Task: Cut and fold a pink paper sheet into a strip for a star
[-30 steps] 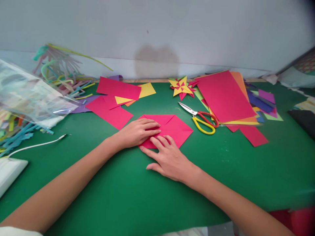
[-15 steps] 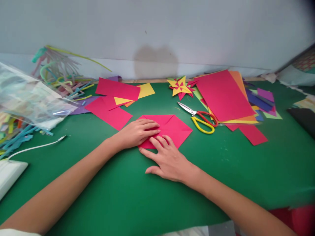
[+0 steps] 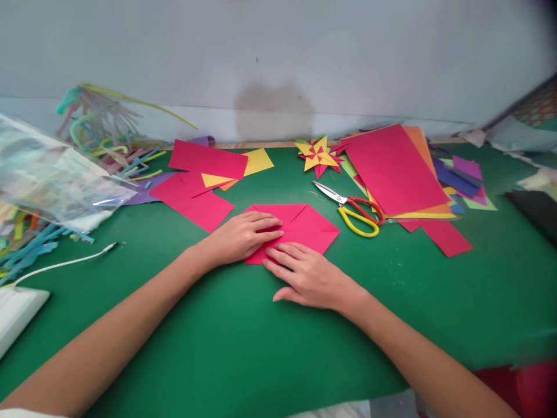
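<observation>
A folded red sheet of paper [image 3: 311, 226] lies flat on the green table, its corners turned in to make an angular outline with a point at the right. My left hand [image 3: 243, 235] rests flat on its left part, fingers stretched out over the paper and hiding that end. On the lower edge lie the fingertips of my right hand [image 3: 307, 276], with the thumb held apart over the table. Both hands are open and press on the paper without gripping it.
Scissors [image 3: 350, 209] with red and yellow handles lie right of the paper. Behind them are a red-and-yellow paper star [image 3: 319, 155] and a stack of coloured sheets [image 3: 395, 174]. Red pieces [image 3: 209, 159], a clear plastic bag [image 3: 56, 168], pipe cleaners [image 3: 117, 145] and a white cable [image 3: 65, 261] are left.
My right hand has slid to the right along the paper's lower edge, and its fingers are closer together. My left hand and the folded paper have stayed in place.
</observation>
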The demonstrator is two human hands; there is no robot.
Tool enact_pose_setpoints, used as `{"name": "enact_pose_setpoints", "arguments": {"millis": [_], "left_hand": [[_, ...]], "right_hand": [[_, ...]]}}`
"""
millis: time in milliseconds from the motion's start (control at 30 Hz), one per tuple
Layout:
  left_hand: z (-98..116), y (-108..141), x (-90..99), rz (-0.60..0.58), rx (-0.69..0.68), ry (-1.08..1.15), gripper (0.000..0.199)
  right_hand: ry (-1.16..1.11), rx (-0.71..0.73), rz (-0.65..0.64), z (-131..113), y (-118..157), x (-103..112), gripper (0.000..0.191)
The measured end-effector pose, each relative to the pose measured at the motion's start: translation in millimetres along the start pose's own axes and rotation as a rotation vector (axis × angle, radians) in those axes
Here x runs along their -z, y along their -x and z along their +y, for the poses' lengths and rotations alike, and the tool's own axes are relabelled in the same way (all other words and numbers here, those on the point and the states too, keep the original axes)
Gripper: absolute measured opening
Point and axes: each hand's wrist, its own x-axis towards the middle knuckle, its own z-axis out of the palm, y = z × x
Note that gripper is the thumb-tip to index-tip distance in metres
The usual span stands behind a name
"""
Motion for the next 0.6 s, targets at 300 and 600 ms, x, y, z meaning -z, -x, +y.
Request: {"name": "enact_pose_setpoints", "arguments": {"millis": [300,600], "left_hand": [[-0.4,-0.5,-0.5,0.013,0.016,0.044,0.04],[1.0,-1.2,0.3,0.011,0.027,0.023,0.038]], "right_hand": [[-0.036,-0.015,-0.061,2.5,-2.6,4.3,0.064],[-0.064,-0.108,-0.094,-7.8,-11.2,7.1,0.062]]}}
